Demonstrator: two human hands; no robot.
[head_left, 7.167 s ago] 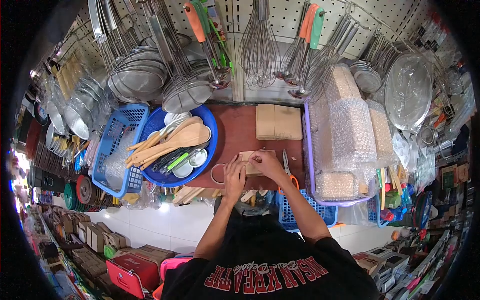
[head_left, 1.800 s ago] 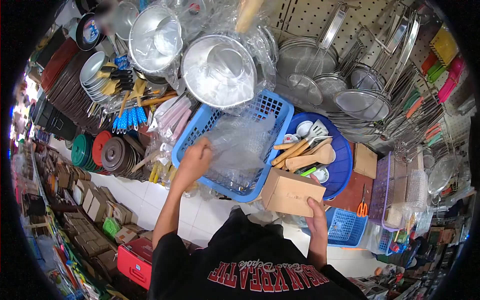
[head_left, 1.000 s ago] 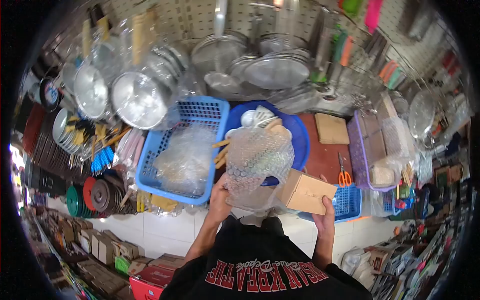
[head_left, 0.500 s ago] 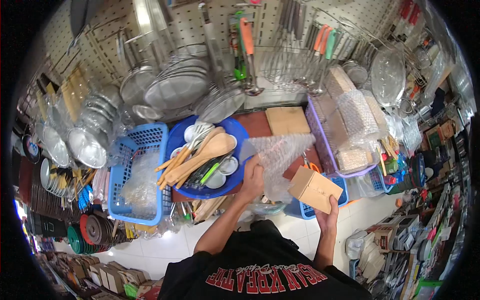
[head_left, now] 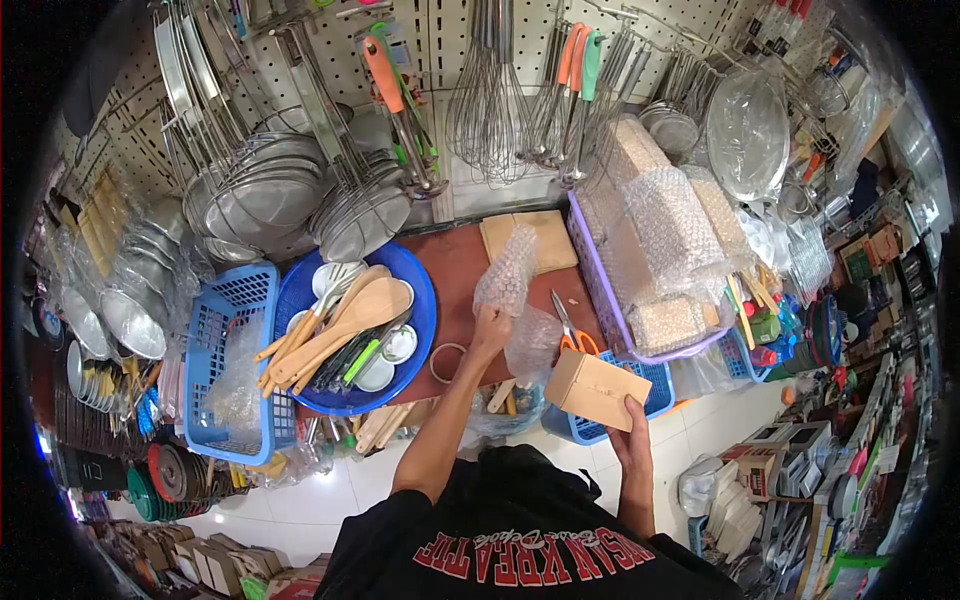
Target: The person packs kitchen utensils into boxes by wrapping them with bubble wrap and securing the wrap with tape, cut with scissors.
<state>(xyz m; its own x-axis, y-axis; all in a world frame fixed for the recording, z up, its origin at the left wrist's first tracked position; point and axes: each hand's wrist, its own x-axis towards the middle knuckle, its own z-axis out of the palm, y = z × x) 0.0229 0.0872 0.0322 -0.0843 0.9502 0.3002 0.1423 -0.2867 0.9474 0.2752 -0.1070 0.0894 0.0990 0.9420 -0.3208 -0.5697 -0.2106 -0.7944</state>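
My left hand [head_left: 490, 330] is closed on a crumpled piece of bubble wrap [head_left: 508, 275], held up over the red-brown tabletop [head_left: 445, 270]. Part of the wrap hangs down to the right of the fingers. In my right hand [head_left: 633, 432] is a small brown cardboard box [head_left: 598, 388], gripped at its right corner and tilted. Orange-handled scissors [head_left: 572, 328] lie on the tabletop just above the box. A roll of tape [head_left: 448, 362] rests left of my left wrist. Flat brown cardboard [head_left: 550, 243] lies at the back of the table.
A blue bowl [head_left: 425, 290] with wooden spoons and lids stands left, beside a blue basket [head_left: 200, 350]. At right, a purple basket [head_left: 600, 285] holds bubble-wrapped boxes. Another blue basket [head_left: 660, 385] sits below the box. Strainers [head_left: 265, 195] and whisks [head_left: 490, 110] hang behind.
My left hand has drawn the bubble wrap left, where it now looks bunched instead of spread out. The box has shifted slightly left and down. The scissors and tape roll have come into clearer view.
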